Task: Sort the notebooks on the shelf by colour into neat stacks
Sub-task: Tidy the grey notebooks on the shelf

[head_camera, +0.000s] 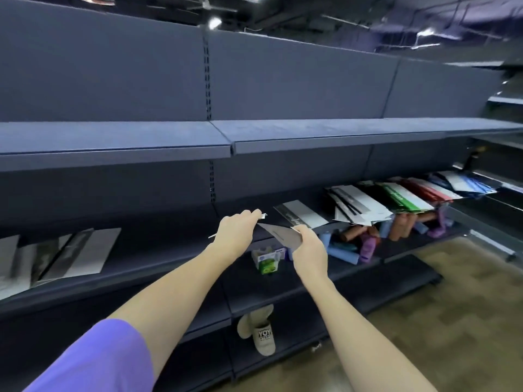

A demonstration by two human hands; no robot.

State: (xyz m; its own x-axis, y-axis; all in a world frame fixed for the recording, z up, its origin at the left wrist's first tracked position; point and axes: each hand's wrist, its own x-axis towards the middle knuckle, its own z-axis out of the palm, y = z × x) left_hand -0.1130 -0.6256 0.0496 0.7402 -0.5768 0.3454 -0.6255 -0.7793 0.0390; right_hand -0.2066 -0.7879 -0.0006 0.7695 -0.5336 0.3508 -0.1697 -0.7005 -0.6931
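hands [271,236], thin grey notebook [280,234], blurred

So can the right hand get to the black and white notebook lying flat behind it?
Probably yes, but not freely. The right hand sits just in front of that black and white notebook with nothing between them, yet it is busy gripping a grey notebook together with the left hand.

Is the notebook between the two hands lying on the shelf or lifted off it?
Lifted. Both the left hand and the right hand grip the grey notebook, tilted, in front of the shelf edge.
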